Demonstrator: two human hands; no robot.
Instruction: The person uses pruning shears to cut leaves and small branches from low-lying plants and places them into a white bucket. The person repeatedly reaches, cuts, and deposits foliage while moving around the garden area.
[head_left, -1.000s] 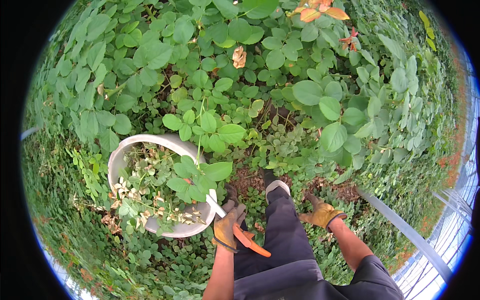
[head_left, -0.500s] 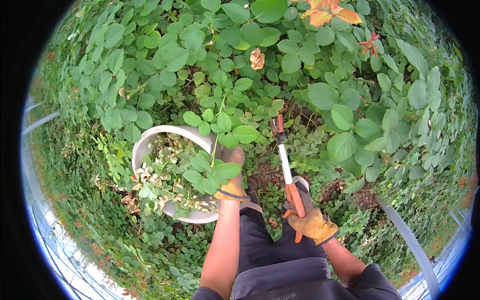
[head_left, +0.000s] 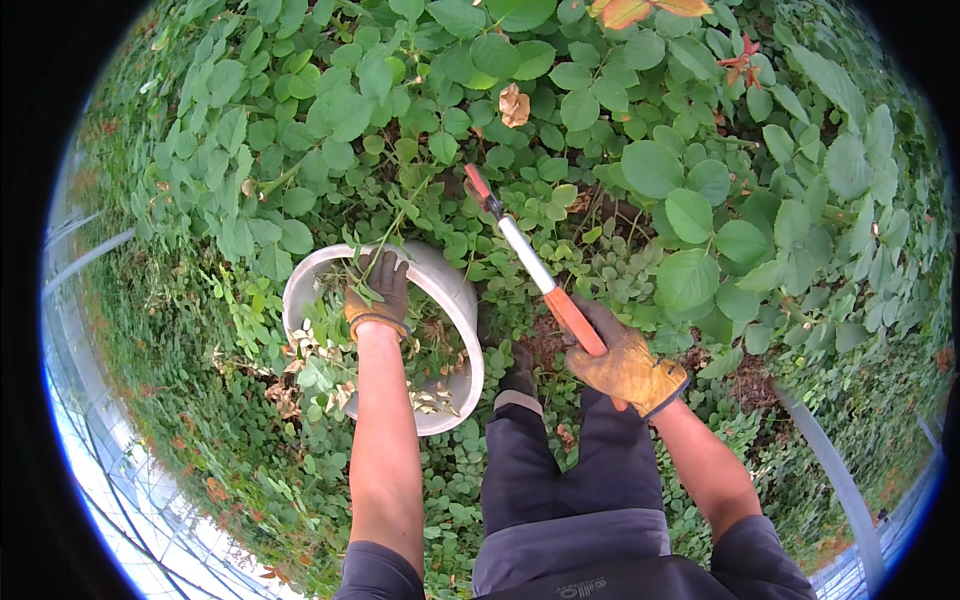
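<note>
My left hand, in a dark and yellow work glove, is inside the mouth of a whitish round bucket, near its far rim. Its fingers are bent around a green leafy stem, which runs out past the rim; the fingertips are partly hidden. Leafy cuttings, some green and some dry and pale, lie in the bucket below the hand. My right hand, gloved alike, grips the orange handle of long-reach pruning shears. Their orange-and-dark head points up and left among low foliage, beyond the bucket's right side.
Dense leafy bushes surround me, with a dried tan bloom ahead. At the lower right a grey pipe crosses the plants. My dark-trousered legs stand just right of the bucket, near bare brown soil.
My left hand has moved left and away from me into the bucket, with the leafy stem. The bucket has shifted slightly right. The shears have swung leftward, their head farther from me.
</note>
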